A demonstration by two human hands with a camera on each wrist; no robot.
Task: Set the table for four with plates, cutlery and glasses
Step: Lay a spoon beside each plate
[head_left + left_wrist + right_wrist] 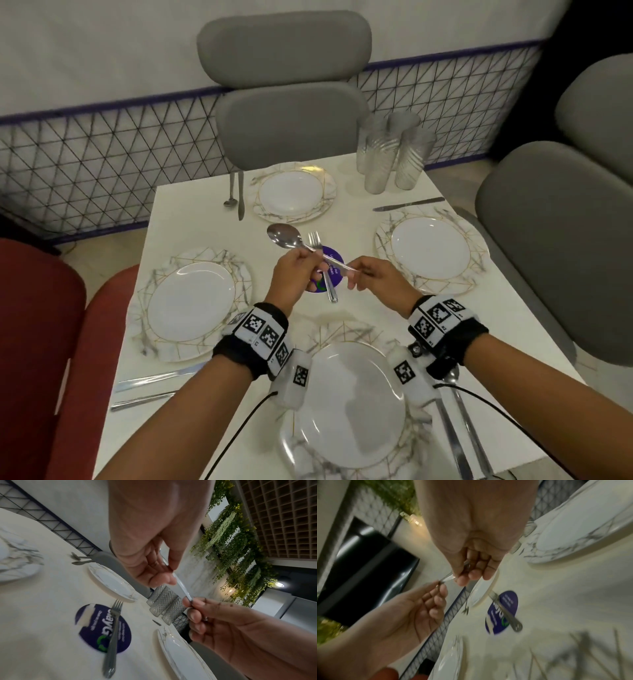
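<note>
Both hands share one spoon (285, 235) above the table (352, 219) centre: left hand (296, 270) pinches its neck, right hand (371, 275) pinches the handle tip. A mistimed handover could drop it (onto the fork (323, 265) below), clattering

White plates (191, 305) with grey marble veining and thin gold lines sit on the cream worktop (191, 222) beside silver cutlery (284, 236), ribbed clear glasses (394, 154), a purple round sticker (334, 260), grey chairs (291, 113) and red seats (37, 325).
</note>
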